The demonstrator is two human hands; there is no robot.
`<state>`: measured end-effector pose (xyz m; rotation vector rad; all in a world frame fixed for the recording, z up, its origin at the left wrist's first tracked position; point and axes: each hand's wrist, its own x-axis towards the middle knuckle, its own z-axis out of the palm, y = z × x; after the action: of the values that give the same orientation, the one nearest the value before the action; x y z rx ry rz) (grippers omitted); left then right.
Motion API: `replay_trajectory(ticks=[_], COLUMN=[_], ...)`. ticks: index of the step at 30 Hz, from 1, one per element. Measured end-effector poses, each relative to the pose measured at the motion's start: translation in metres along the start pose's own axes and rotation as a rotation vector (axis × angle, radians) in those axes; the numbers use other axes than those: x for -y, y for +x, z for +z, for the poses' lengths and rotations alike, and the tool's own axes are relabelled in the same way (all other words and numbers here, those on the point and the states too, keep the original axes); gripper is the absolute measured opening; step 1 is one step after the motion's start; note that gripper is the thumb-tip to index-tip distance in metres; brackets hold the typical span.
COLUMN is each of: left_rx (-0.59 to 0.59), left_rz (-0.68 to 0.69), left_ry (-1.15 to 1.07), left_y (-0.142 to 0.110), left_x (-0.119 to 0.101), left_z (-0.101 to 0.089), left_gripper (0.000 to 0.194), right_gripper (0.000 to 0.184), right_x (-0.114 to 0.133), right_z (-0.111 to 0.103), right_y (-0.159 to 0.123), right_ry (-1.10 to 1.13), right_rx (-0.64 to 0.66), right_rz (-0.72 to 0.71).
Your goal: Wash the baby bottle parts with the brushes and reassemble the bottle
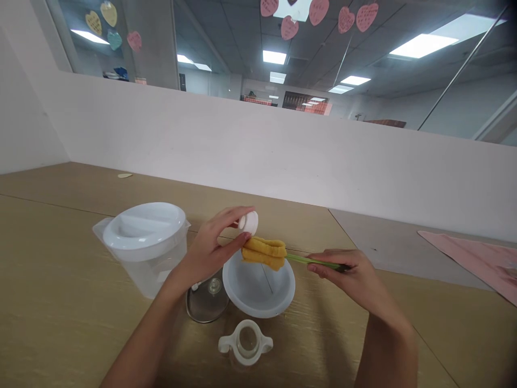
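My left hand (215,241) pinches a small white round cap (249,222) between fingers and thumb. In my right hand (350,275) is the thin green handle of a sponge brush, its yellow spongy head (264,253) close by the left thumb and the cap. Both are above a white bowl (258,310), in which a thin dark line shows. Left of the bowl lies a round clear lid (207,302) with a rim, partly hidden by my left hand. Nearer me stands a clear container with a white two-handled ring (246,343) around its top.
A translucent pitcher (145,242) with a white lid is on the left of the wooden table (60,302). On the far right lies a pink cloth (476,258). A small pale flat piece (125,175) rests near the white wall (242,145) at the back.
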<state>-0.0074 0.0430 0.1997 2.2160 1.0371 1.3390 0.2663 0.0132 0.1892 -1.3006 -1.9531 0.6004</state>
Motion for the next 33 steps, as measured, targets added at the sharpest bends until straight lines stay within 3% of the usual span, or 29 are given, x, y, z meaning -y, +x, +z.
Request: replay_trajectory(ticks=[8, 14, 18, 24, 26, 30, 33], left_rx=[-0.085, 0.046, 0.094, 0.036, 0.018, 0.030, 0.059], left_rz=[-0.017, 0.028, 0.070, 0.060, 0.046, 0.038, 0.046], left_ry=[0.227, 0.294, 0.323, 0.339, 0.337, 0.324, 0.312], left_y=[-0.002, -0.001, -0.003, -0.003, -0.003, -0.003, -0.003], left_x=[0.004, -0.002, -0.006, -0.003, -0.001, 0.001, -0.001], left_z=[0.002, 0.010, 0.015, 0.013, 0.011, 0.009, 0.010], left_gripper=[0.061, 0.066, 0.067, 0.069, 0.070, 0.071, 0.070], right_gripper=[0.030, 0.031, 0.032, 0.036, 0.035, 0.031, 0.030], right_x=[0.001, 0.008, 0.010, -0.001, -0.004, -0.001, 0.006], right_z=[-0.003, 0.004, 0.013, 0.005, 0.000, -0.001, 0.005], right_y=[-0.003, 0.000, 0.006, 0.004, 0.001, -0.002, 0.000], right_ry=[0.053, 0.032, 0.002, -0.029, -0.028, -0.028, -0.035], right_rx=[-0.144, -0.024, -0.135, -0.247, -0.209, -0.005, -0.016], right_rz=[0.048, 0.020, 0.019, 0.044, 0.039, 0.021, 0.003])
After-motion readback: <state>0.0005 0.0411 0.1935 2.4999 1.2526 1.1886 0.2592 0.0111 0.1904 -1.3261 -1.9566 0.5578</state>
